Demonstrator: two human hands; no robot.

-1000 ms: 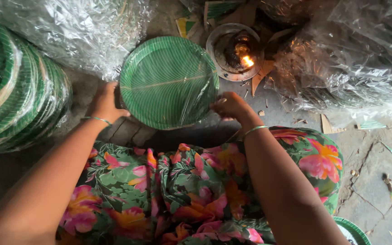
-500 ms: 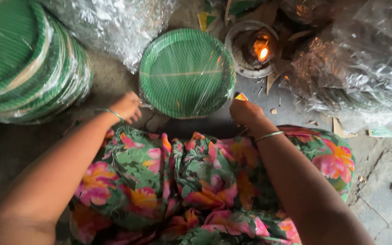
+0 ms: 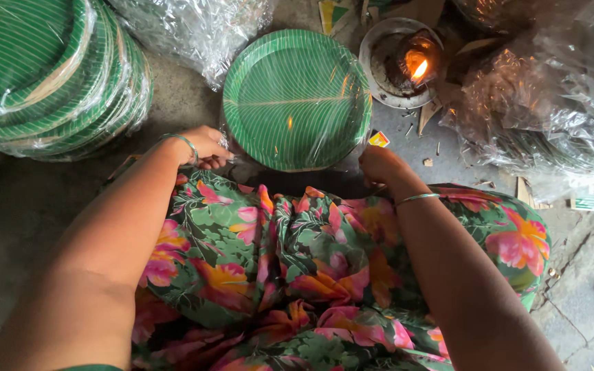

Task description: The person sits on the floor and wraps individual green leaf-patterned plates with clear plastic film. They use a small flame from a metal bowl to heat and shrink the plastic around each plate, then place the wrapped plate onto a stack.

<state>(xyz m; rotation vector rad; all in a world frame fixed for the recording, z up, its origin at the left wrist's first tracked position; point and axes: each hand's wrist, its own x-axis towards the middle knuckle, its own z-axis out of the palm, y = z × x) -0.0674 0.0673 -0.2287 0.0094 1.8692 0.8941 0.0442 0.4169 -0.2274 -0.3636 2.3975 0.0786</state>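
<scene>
2 bare hands sit at the near edge of a green leaf-pattern plate point(image 3: 297, 99) wrapped in clear film, lying on the floor above a floral lap. The left hand point(image 3: 204, 146) pinches the film at the plate's lower-left rim. The right hand point(image 3: 379, 165) curls closed beside the lower-right rim; its hold cannot be told. A lit lamp point(image 3: 403, 62) burns just right, a wrapped stack point(image 3: 49, 75) left.

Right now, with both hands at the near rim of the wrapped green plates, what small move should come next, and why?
Probably pulling the loose film taut under the near rim. The left hand pinches clear wrap at the green plate stack, the right hand sits at its edge, and the flame burns close beyond it.
</scene>
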